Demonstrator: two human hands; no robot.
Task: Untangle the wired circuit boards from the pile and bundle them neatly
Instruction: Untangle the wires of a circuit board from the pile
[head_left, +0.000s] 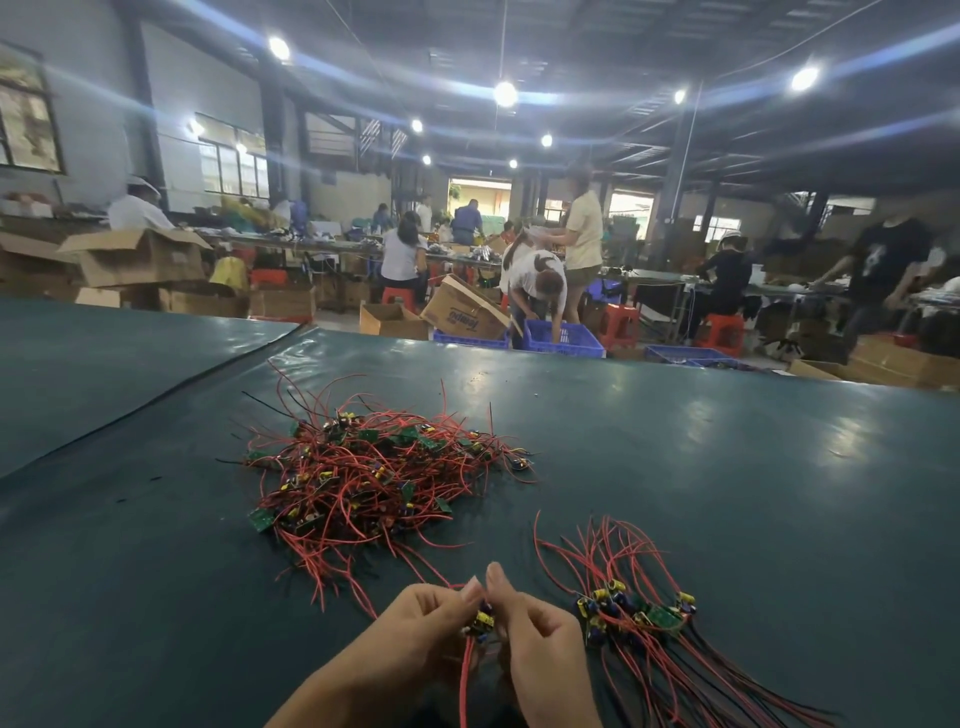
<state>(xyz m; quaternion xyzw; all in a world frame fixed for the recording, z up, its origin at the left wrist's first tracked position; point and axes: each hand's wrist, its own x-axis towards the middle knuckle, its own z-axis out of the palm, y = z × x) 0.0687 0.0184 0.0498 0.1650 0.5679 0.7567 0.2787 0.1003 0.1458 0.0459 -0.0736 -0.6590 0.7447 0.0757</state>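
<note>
Both hands, the left hand (434, 616) and right hand (540, 639), pinch a small wired circuit board (480, 622) between their fingers above the dark tabletop (727, 467), the tangled pile (363, 473) beyond and a sorted bundle (639, 618) just right.

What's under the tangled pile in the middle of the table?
Only the dark green table cover shows around the tangled pile. Red wires and green boards overlap on top; whatever lies beneath them is covered and cannot be told.
</note>
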